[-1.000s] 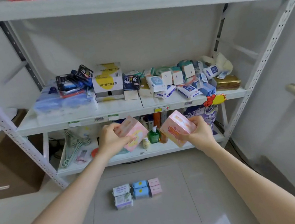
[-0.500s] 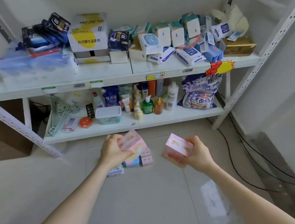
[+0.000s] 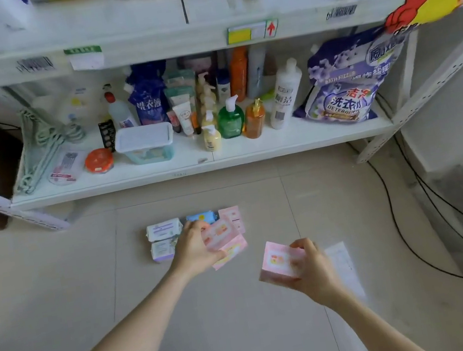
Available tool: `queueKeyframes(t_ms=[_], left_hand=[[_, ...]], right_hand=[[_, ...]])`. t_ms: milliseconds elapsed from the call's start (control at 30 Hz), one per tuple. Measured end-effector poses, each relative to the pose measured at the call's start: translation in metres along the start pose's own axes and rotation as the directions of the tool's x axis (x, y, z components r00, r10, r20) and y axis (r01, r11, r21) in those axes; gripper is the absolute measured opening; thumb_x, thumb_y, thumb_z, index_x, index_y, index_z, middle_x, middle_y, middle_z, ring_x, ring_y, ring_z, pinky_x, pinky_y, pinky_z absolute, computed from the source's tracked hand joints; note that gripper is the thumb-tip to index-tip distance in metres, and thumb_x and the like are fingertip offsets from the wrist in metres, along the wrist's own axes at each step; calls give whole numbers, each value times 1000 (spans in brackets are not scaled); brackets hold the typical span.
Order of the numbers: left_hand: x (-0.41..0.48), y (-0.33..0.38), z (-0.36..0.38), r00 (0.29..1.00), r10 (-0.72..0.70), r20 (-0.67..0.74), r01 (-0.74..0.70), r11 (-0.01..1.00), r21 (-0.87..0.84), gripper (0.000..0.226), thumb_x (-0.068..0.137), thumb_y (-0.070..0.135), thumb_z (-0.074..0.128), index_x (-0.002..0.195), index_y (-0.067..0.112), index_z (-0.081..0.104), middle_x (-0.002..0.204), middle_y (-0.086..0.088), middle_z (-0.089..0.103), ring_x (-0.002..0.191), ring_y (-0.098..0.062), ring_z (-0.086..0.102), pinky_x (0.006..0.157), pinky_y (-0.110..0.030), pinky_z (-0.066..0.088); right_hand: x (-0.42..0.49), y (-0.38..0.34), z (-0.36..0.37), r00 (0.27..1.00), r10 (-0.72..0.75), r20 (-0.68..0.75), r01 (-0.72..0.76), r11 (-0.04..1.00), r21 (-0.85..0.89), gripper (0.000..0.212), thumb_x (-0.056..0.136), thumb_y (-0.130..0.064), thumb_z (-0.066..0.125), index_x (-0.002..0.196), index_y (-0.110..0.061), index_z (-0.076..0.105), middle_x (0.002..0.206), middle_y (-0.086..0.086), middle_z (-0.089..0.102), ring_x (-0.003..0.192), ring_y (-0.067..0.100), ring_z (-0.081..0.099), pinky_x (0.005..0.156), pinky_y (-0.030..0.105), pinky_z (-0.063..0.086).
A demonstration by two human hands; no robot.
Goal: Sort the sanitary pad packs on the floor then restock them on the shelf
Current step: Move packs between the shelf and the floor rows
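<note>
While we lean over the floor [image 3: 58, 281], our left hand [image 3: 193, 247] has its fingers [image 3: 199, 226] curled round two stacked pink packs [image 3: 223, 235], over the grouped packs [image 3: 162, 230] lying before the shelf [image 3: 251, 153]. Right hand [image 3: 312, 270]: fingers wrapped on a single pink pack [image 3: 278, 262], apart from the group.
</note>
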State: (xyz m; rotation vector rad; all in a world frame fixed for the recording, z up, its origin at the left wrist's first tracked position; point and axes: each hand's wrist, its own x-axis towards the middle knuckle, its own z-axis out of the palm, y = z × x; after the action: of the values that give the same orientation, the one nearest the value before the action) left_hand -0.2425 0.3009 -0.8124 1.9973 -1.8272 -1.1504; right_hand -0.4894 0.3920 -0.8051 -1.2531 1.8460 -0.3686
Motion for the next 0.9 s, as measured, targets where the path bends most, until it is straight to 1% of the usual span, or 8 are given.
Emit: queueKeyframes(t_ms=[133, 167, 267, 333, 433, 600, 733, 900], left_hand=[[53, -50, 65, 999, 2, 47, -3, 1000, 1, 62, 56, 26, 88, 110, 13, 58, 109, 1, 51, 100, -17, 55, 84, -28, 45], [65, -64, 81, 998, 3, 60, -4, 1000, 10, 62, 56, 27, 88, 109, 14, 59, 108, 1, 51, 98, -17, 55, 82, -27, 46], [104, -103, 129, 997, 11, 73, -12, 1000, 12, 61, 55, 29, 88, 108, 15, 61, 107, 0, 53, 94, -15, 56, 79, -24, 45], [128, -129, 159, 997, 13, 73, -13, 1000, 9, 63, 54, 31, 89, 109, 16, 62, 107, 0, 54, 94, -15, 57, 80, -24, 45], [158, -165, 200, 996, 26, 87, -26, 1000, -4, 64, 54, 29, 91, 110, 15, 63, 105, -1, 54, 95, -17, 58, 84, -27, 46], [197, -211, 255, 994, 72, 80, -69, 997, -35, 63, 53, 23, 92, 109, 15, 64, 100, 0, 52, 92, -17, 58, 77, -23, 44], [219, -234, 285, 990, 123, 70, -118, 991, -65, 66, 53, 29, 93, 111, 15, 64, 100, 4, 50, 91, -13, 55, 78, -22, 43], [237, -256, 310, 986, 151, 63, -143, 982, -121, 67, 53, 14, 92, 114, 11, 63, 105, 1, 53, 98, -18, 59, 86, -34, 51]], right_hand=[[58, 60, 48, 999, 14, 43, -13, 999, -41, 66, 60, -35, 89, 110, -26, 46, 103, -12, 42, 73, 1, 50, 58, 15, 37], [73, 75, 60, 998, 19, 58, -15, 997, -70, 63, 63, -29, 87, 111, -26, 46, 103, -12, 41, 72, 2, 50, 55, 13, 36], [116, 123, 99, 996, 17, 82, -5, 991, -135, 53, 69, -7, 72, 114, -24, 48, 101, -9, 42, 81, 14, 53, 55, 12, 35], [141, 154, 125, 993, 11, 118, 6, 989, -146, 54, 69, 0, 65, 115, -25, 48, 101, -9, 41, 87, 15, 51, 58, 11, 37], [174, 192, 160, 987, -5, 161, 31, 987, -157, 56, 70, 2, 63, 116, -26, 48, 102, -9, 41, 86, 11, 48, 59, 8, 40], [219, 234, 208, 984, -45, 170, 71, 986, -153, 60, 69, 4, 64, 121, -23, 49, 107, -5, 42, 94, 21, 57, 72, 20, 46], [247, 256, 240, 985, -83, 150, 104, 984, -143, 61, 68, 4, 65, 122, -22, 50, 107, -5, 43, 96, 21, 57, 73, 19, 43], [266, 279, 273, 979, -130, 157, 152, 979, -137, 64, 67, 3, 67, 124, -21, 50, 111, -2, 46, 99, 21, 57, 78, 23, 47]])
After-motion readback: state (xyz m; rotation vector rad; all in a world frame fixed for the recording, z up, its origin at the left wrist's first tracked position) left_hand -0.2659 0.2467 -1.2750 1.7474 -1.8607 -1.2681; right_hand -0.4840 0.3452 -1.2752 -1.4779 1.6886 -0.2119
